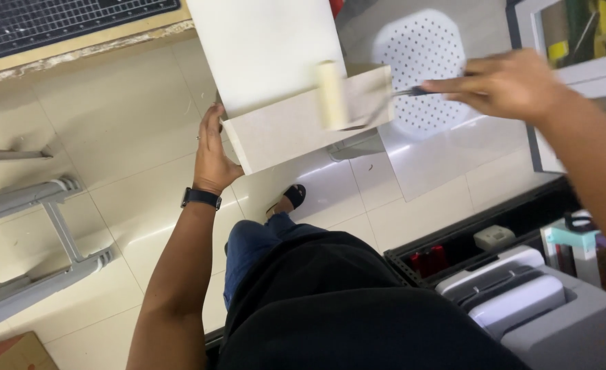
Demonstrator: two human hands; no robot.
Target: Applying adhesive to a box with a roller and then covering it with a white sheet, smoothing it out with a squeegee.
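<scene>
From the head camera, the left hand (212,152) lies open and flat, fingers straight, pressed against the left end of a pale board (296,123) held up over the tiled floor (118,157); the right hand (505,83) is clenched round the dark handle of a paint roller (332,94) — its cream sleeve rests on the board's face, near the right edge; a white perforated disc (423,48) lies beyond the board — a grey ladder (36,233) at the floor's left edge.

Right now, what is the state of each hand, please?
Left hand: open, palm flat against the end of the white wooden board.
Right hand: closed, holding the small cream paint roller by its handle.
</scene>
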